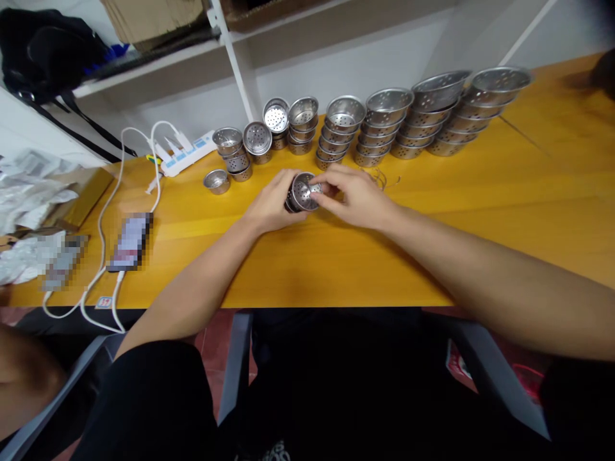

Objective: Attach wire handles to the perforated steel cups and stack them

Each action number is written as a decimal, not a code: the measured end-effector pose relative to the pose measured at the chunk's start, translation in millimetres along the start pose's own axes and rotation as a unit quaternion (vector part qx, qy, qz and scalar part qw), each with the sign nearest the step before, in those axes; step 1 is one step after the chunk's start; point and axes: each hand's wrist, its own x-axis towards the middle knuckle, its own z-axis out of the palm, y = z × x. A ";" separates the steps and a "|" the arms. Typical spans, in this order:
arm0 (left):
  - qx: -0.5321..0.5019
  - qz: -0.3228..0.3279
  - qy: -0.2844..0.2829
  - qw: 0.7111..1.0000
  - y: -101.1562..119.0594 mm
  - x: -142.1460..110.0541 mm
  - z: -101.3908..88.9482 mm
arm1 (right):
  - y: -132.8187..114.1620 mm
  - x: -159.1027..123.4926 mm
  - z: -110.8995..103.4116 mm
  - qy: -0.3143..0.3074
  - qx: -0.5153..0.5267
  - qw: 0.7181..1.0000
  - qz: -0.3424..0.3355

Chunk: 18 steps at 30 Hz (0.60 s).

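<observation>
Small perforated metal cups [303, 192], nested in a short stack, are tilted toward me over the table. My left hand [276, 203] is wrapped around the stack from the left. From the right, my right hand [354, 195] pinches the rim of the top cup, its thumb and fingertips at the cup's mouth. How many cups sit in the stack is hidden by my left hand. Just beyond, a taller stack of perforated cups [343, 128] stands behind my right hand. A single small cup [217, 182] stands alone to the left of my hands.
More cup stacks [384, 121] line the back of the wooden table [298, 272], larger toward the right. A white power strip [189, 153] lies at back left, with cables running to a phone [129, 242]. Plastic bags [29, 198] lie far left. Thin loops [380, 179] lie by the stacks.
</observation>
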 end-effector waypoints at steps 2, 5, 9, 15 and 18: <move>0.007 0.018 -0.002 1.000 1.3 0.7 4.4 | -0.3 1.1 3.2 -0.005 -0.021 0.999 0.026; 0.009 0.048 -0.001 0.999 3.4 -0.4 5.6 | -1.6 3.5 5.1 0.000 -0.034 0.998 0.057; 0.022 0.062 0.006 0.998 10.2 -3.4 2.1 | -5.9 6.5 4.3 0.028 -0.005 0.996 0.079; 0.032 0.055 0.006 0.998 12.4 -4.1 0.5 | -6.3 6.1 2.2 0.045 0.010 0.994 0.097; 0.002 0.027 0.003 1.000 5.6 -3.1 0.4 | -6.6 4.4 -1.7 0.041 -0.013 0.995 0.088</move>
